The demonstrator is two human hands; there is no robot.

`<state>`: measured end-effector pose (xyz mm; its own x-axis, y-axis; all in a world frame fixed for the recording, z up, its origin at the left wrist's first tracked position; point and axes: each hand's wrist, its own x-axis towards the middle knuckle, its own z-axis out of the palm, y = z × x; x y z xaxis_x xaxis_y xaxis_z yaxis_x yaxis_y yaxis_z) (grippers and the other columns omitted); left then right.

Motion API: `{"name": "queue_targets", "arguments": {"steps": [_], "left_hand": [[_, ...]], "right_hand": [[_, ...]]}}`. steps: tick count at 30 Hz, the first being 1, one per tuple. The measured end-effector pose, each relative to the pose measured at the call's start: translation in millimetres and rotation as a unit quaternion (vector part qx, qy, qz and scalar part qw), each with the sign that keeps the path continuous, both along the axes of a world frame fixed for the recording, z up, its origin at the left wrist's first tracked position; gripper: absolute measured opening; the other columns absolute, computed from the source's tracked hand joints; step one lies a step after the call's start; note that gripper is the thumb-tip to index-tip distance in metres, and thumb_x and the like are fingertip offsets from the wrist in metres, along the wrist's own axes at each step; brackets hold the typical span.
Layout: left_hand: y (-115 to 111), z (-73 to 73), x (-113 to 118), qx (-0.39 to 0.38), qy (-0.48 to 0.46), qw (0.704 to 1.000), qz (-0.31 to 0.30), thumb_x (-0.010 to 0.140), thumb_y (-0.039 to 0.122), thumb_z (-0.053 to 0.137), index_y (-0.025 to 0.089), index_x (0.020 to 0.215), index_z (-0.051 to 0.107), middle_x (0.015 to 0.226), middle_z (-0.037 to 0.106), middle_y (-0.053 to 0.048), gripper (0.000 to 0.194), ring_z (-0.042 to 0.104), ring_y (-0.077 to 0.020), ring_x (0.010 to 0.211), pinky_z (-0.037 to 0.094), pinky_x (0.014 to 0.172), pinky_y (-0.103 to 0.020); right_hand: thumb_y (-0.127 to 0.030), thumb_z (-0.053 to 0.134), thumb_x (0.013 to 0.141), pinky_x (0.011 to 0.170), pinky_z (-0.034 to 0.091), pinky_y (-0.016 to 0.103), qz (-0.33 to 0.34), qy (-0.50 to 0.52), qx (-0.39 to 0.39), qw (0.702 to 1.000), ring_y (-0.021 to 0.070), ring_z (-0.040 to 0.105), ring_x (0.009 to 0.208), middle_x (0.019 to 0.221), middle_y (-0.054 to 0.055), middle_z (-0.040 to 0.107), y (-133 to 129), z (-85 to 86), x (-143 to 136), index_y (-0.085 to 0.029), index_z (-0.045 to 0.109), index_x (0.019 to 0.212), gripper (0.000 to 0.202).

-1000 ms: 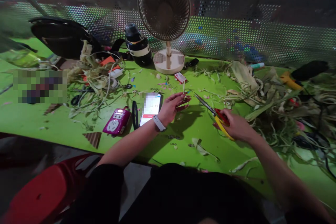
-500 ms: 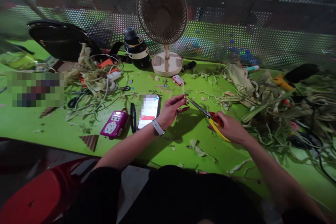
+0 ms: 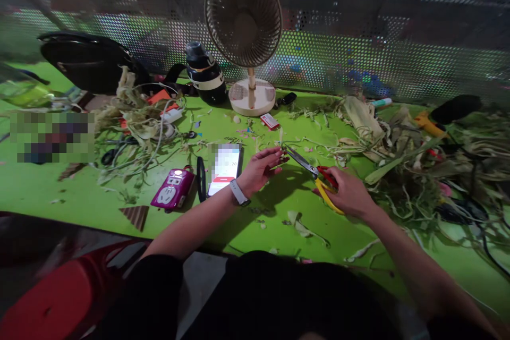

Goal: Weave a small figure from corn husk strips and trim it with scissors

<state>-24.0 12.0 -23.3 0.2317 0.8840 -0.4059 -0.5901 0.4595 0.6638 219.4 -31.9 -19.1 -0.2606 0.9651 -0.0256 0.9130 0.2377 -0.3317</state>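
My left hand, with a pale watch strap on its wrist, pinches a thin, pale strip of dried plant leaf between thumb and fingertips. Part of the strip is hidden by the fingers. My right hand is closed around the red and yellow handles of a pair of scissors. The blades point up and left, with their tips close beside the left fingertips. Whether the tips touch the strip, I cannot tell. A phone with a lit, partly blurred screen lies left of my left hand.
Heaps of leaf strips lie at right and left. A fan, dark bottle and black bag stand along the mesh wall. A purple power socket sits near the front edge, with a red chair below.
My right hand and the scissors have shifted slightly left. The left fingers have changed position a little, and less of the pale strip shows above them. The phone's number went from 19 to 20.
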Motion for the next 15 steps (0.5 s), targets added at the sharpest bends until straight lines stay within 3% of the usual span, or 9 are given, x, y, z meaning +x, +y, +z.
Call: {"name": "queue_targets", "arguments": {"steps": [7,15], "left_hand": [[-1,1.7,0,-0.007,0.003,1.000,-0.005,0.076,0.007,0.069,0.014,0.085,0.072,0.082,0.074,-0.004,0.012,0.068,-0.0104,0.069,0.048,0.045,-0.013],[0,0.4,0,-0.010,0.001,1.000,-0.013,0.071,0.007,0.073,0.015,0.080,0.073,0.072,0.073,-0.001,0.011,0.068,-0.0098,0.065,0.046,0.043,-0.013]], "right_hand": [[-0.052,0.056,0.080,0.062,0.046,0.032,0.014,-0.031,0.105,0.994,0.0270,0.068,0.084,0.096,0.010,0.072,0,-8.1,4,-0.017,0.060,0.108,0.045],[-0.054,0.058,0.080,0.064,0.045,0.033,0.032,-0.056,0.177,0.982,0.0262,0.067,0.083,0.097,0.012,0.071,2,-12.5,8,-0.013,0.061,0.103,0.047]]}}
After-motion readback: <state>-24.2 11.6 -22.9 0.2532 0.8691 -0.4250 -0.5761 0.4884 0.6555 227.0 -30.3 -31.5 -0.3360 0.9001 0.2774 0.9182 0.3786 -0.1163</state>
